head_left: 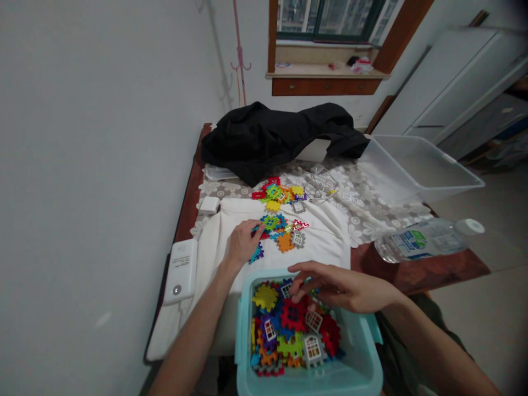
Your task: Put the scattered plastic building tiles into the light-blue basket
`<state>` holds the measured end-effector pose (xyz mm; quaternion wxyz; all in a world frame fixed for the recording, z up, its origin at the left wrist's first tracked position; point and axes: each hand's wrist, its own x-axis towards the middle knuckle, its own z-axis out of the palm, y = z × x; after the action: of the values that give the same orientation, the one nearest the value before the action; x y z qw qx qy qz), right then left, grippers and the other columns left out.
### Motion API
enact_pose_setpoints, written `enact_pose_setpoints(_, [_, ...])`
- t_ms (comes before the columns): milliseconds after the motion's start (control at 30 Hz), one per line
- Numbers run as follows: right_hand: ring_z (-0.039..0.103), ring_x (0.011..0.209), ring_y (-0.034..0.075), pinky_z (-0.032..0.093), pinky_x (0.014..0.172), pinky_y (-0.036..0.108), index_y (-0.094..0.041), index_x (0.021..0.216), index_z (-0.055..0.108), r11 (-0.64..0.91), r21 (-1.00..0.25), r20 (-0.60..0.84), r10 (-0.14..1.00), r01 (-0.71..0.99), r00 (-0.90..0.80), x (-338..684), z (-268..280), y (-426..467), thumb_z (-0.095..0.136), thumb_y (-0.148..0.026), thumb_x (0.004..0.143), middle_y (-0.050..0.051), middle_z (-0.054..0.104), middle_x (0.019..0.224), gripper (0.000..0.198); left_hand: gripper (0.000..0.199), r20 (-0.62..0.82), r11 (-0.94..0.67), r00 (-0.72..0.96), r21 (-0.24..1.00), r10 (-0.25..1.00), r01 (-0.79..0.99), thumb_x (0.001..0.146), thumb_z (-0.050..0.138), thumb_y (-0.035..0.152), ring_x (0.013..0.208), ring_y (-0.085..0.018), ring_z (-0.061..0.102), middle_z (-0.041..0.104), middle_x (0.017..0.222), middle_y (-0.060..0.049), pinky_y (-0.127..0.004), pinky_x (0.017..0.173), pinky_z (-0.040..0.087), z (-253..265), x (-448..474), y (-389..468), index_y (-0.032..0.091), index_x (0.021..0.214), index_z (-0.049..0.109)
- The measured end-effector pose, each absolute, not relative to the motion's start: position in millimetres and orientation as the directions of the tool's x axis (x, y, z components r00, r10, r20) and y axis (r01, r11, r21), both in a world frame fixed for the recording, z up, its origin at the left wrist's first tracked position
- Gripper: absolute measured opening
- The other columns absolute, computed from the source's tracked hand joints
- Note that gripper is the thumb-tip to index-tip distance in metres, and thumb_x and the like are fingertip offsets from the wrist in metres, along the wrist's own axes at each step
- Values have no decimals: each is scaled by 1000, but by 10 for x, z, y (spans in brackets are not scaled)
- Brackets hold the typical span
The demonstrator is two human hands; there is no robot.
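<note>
Green plastic (271, 222) is touching curled left fingers (256, 227), grip unclear; parted right fingers (305, 268) are hanging, seemingly empty, ideally pinching tub pieces (292, 316) singly.

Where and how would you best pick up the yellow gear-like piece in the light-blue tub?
I'd pinch two opposite edges of the yellow piece, coming from above. It lies broad face up on top of the pile, with its notched rim giving fingertips something to catch. The tub wall close beside it leaves less room from the side.
</note>
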<state>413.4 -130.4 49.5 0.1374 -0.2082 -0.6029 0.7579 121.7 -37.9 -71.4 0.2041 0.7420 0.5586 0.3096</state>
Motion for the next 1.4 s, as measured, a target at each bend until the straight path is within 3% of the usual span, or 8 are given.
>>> enact_pose_setpoints(333, [75,102,18,63,82,30,-27,148,51,-159,-982,-41,717,-106,-696,4065,487,-1247,72,-20,101,3,69,107,52,32,391,-397,138,728,910,559,96,69,38,136,-29,60,70,142,-12,-51,122,44,-498,1235,-446,23,124,71])
enact_pose_setpoints(467, [76,93,20,62,57,22,-27,136,54,-129,-975,-2,823,-182,-569,3889,470,-932,79,-27,95,-1,63,92,48,45,232,-257,227,962,946,89,100,61,57,115,-29,72,75,129,-15,-46,98,61,-454,1253,-527,21,125,71])
enact_pose_setpoints(600, [71,78,15,63,54,22,-25,129,56,-8,-992,57,858,-123,-511,3618,306,-589,81,-32,93,-1,63,92,44,71,54,110,482,946,874,-304,89,69,73,111,-33,75,74,131,-18,-38,77,65,-501,1337,-585,22,139,67])
enact_pose_setpoints(833, [72,100,21,63,82,35,-21,123,62,256,-955,143,842,151,-521,3544,219,-351,72,-37,98,7,69,111,31,69,-131,326,529,898,838,-294,85,86,51,93,-28,80,80,110,-14,-37,74,66,-526,1430,-560,20,142,63])
enact_pose_setpoints(967, [69,92,19,56,72,30,-21,114,67,393,-858,200,849,331,-488,3910,524,-616,63,-40,105,8,72,107,21,56,-175,300,389,910,904,-288,86,85,44,82,-20,76,79,100,-8,-32,71,64,-572,1433,-513,20,133,66])
enact_pose_setpoints(1133, [71,79,20,47,65,31,-22,110,67,564,-645,-164,556,515,-815,4074,720,-1450,69,-31,101,3,74,94,13,37,-230,328,267,844,936,-423,85,81,32,85,-19,72,72,96,-2,-33,72,65,-533,1414,-507,23,118,67])
enact_pose_setpoints(1267, [76,78,30,44,57,35,-17,111,65,664,-389,-357,531,639,-769,3908,437,-1894,77,-15,83,10,77,104,31,16,-306,434,308,660,901,-613,89,70,33,74,-15,63,64,85,-1,-25,61,58,-435,1357,-510,20,98,68])
enact_pose_setpoints(1400, [77,83,28,46,60,35,-17,112,63,718,-340,-373,489,607,-788,3829,291,-1875,62,2,83,9,77,106,35,18,-280,474,384,440,880,-763,91,66,33,72,-13,62,68,94,-6,-20,52,48,-407,1282,-488,16,89,65])
